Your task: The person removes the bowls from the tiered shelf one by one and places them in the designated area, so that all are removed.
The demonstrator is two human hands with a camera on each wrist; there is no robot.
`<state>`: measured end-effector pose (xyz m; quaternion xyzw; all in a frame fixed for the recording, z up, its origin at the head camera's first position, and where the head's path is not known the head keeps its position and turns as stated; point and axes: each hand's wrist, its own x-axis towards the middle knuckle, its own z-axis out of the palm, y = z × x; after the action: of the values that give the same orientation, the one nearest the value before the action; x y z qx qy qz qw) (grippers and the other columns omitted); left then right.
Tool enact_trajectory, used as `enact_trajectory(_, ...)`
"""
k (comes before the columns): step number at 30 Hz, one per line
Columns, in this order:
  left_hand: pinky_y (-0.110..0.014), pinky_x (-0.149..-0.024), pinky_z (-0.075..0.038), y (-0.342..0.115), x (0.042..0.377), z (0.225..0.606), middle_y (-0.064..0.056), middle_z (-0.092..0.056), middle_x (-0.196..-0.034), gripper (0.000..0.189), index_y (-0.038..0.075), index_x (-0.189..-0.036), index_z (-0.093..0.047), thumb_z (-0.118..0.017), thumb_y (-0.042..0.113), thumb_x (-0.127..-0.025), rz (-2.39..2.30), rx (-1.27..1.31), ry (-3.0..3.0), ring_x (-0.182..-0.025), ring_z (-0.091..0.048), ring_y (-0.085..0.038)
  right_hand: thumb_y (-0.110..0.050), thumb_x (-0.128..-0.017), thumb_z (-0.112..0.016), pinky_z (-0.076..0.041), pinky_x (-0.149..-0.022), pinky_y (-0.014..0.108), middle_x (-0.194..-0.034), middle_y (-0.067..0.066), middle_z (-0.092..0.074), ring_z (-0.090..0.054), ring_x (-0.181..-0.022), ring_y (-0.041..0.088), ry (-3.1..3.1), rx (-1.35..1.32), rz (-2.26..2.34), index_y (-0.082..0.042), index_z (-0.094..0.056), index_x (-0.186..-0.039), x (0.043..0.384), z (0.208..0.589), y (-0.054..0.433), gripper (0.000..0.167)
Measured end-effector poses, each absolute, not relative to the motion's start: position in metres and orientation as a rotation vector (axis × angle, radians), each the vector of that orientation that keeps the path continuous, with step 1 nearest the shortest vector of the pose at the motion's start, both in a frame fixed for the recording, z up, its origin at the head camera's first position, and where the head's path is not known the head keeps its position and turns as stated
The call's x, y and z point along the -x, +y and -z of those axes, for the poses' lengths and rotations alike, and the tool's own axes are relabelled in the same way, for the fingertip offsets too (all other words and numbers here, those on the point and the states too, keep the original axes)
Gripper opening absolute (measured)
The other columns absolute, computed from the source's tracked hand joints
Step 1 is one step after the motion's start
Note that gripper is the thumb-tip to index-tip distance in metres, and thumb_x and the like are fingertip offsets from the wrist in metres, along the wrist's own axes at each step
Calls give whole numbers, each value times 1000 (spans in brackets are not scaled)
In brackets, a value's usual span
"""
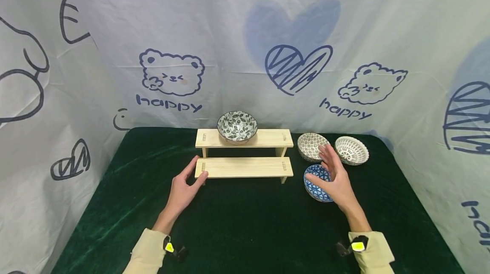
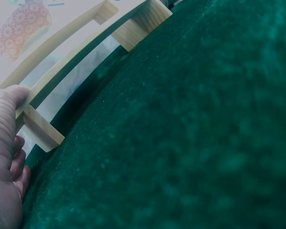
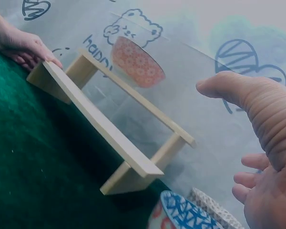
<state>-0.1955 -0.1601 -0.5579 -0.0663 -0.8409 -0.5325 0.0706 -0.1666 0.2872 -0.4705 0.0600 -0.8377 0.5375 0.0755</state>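
A two-tier wooden stand (image 1: 245, 167) stands on the green cloth. My left hand (image 1: 182, 191) holds the left end of its lower board, the thumb (image 2: 19, 93) over the board's edge. On the upper board sits a bowl (image 1: 237, 127) with a black-and-white leafy inside; its outside looks red with pale flowers in the right wrist view. My right hand (image 1: 338, 184) hovers over a blue-and-white patterned bowl (image 1: 317, 186), fingers spread and nothing between them. Whether it touches that bowl's rim is hard to tell in the head view; the right wrist view shows them apart.
Behind the blue bowl are a brown-and-white checked bowl (image 1: 309, 144) and a white bowl (image 1: 354, 150) with dark marks. Green velvety cloth (image 1: 245, 231) covers the table. A white printed curtain (image 1: 229, 31) hangs close behind the stand and at both sides.
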Motion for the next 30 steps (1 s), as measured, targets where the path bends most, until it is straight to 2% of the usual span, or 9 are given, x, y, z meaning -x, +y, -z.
enact_trajectory(1,-59,-122,-33,-160,195,558,-7,-41,-165,73,12,-161,-40,-69,43,-101,1602,198,-2532,-151,-40,-33,-10,-92,-80,-26,-124,60,-172,10,-27,-29,-156,33,-2508,-196,-1620,-26,-14,-169,168,471,285,103)
enact_trajectory(2,-59,-122,-32,-160,195,558,-7,-41,-165,74,12,-162,-40,-69,43,-101,1602,197,-2536,-152,-40,-33,-12,-92,-81,-27,-126,54,-172,10,-27,-29,-156,32,-2506,-210,-1627,-27,-14,-169,169,470,283,103)
enact_trajectory(7,-60,-122,-31,-160,194,556,-7,-41,-165,74,13,-162,-40,-69,43,-101,1606,194,-2540,-152,-39,-33,-13,-92,-81,-27,-126,51,-172,8,-28,-29,-156,31,-2497,-273,-1661,-24,-15,-169,176,469,269,102)
enact_trajectory(8,-60,-122,-31,-160,194,556,-6,-41,-165,74,13,-162,-40,-69,43,-101,1608,193,-2539,-152,-39,-33,-12,-92,-81,-26,-127,51,-172,8,-28,-29,-156,31,-2494,-283,-1673,-23,-15,-169,177,468,266,102)
enact_trajectory(9,-60,-123,-30,-160,194,556,-6,-41,-165,74,13,-162,-40,-69,43,-101,1609,192,-2539,-152,-39,-33,-11,-92,-81,-24,-126,57,-172,8,-27,-28,-157,32,-2493,-296,-1682,-21,-14,-169,179,468,263,102)
enact_trajectory(20,-60,-123,-30,-159,193,556,-6,-42,-165,74,13,-162,-40,-70,42,-101,1606,193,-2533,-152,-39,-32,-7,-90,-81,-26,-126,55,-170,10,-30,-30,-155,36,-2417,-441,-1778,-16,-18,-168,191,458,236,101)
enact_trajectory(26,-60,-122,-31,-159,194,555,-7,-42,-164,73,12,-161,-41,-70,41,-101,1605,198,-2528,-151,-40,-32,-4,-89,-81,-28,-125,55,-170,15,-29,-32,-154,33,-2379,-545,-1841,-13,-18,-167,201,450,222,100)
enact_trajectory(30,-59,-122,-31,-160,193,556,-7,-43,-164,72,12,-161,-42,-70,39,-101,1608,198,-2517,-151,-41,-32,-3,-89,-81,-28,-125,53,-169,12,-31,-34,-154,34,-2358,-595,-1869,-14,-19,-167,210,446,211,100)
